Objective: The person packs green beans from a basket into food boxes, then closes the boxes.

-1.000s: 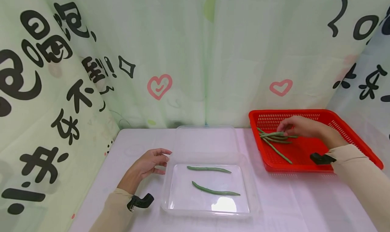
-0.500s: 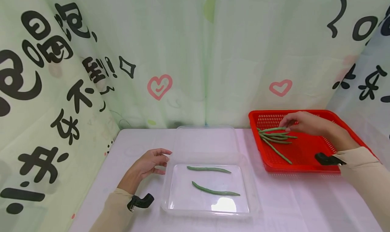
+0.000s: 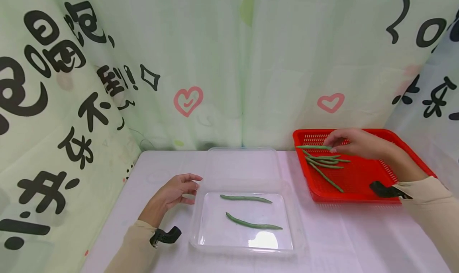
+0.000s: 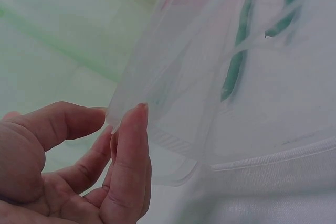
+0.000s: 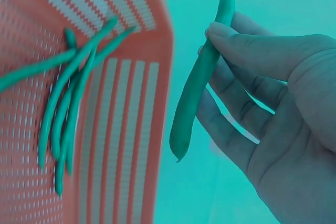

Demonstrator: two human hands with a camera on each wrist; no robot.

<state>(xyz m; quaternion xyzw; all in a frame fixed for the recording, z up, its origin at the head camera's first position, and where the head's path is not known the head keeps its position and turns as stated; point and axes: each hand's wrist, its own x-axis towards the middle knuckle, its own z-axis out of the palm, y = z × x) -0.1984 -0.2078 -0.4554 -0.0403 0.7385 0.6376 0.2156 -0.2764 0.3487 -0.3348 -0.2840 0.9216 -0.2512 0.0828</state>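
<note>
My right hand (image 3: 355,143) pinches a green bean (image 5: 195,93) between thumb and fingers, raised over the left back part of the red plastic basket (image 3: 358,185). In the head view the bean points left, its end overlapping the basket's rim. Several other green beans (image 3: 324,163) lie in a loose bunch inside the basket. My left hand (image 3: 177,193) holds the left edge of a clear plastic box (image 3: 201,241), thumb and fingertips at its rim (image 4: 116,109). Two green beans, an upper bean (image 3: 245,199) and a lower bean (image 3: 252,226), lie apart on the box's floor.
The box's clear lid (image 3: 244,161) lies folded back behind it, near the curtain (image 3: 251,85) at the table's rear. A white cloth (image 3: 333,241) covers the table. The basket stands to the right of the box, with a strip of cloth between them.
The right hand has lifted one green bean from the bunch and moved it up and slightly left. The left hand, the box and its two beans have stayed put.
</note>
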